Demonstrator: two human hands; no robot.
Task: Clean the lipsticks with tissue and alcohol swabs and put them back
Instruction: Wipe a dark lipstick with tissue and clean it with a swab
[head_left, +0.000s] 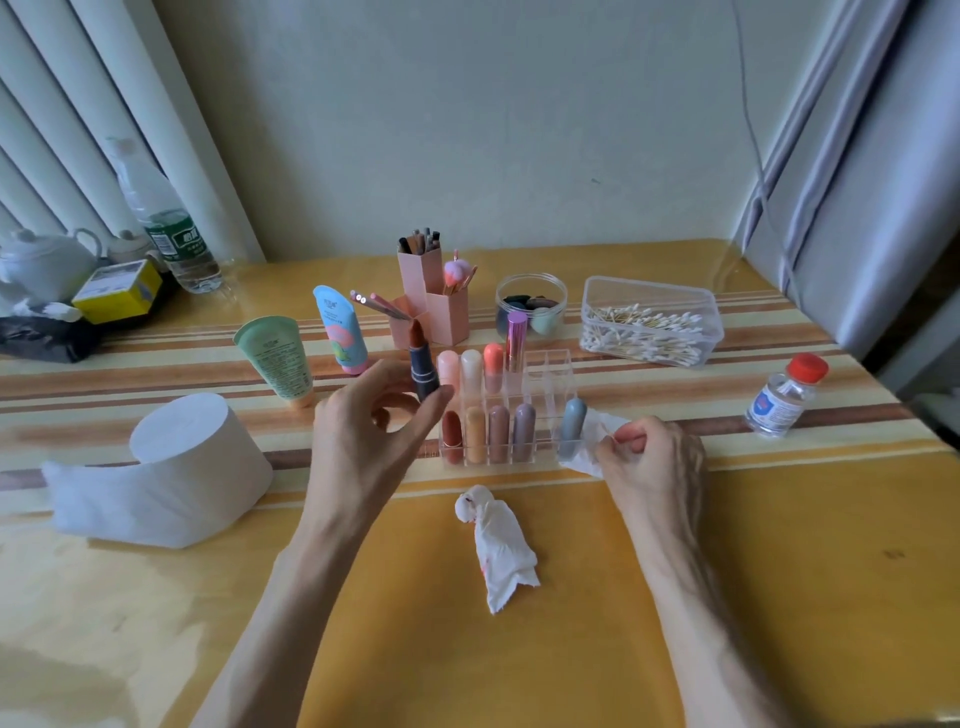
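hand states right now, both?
Left hand: pinching the uncapped lipstick, upright.
Right hand: fingers curled on a crumpled tissue.

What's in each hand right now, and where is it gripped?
Left hand pinches the uncapped lipstick low on its dark tube; right hand pinches the tissue by its near edge.
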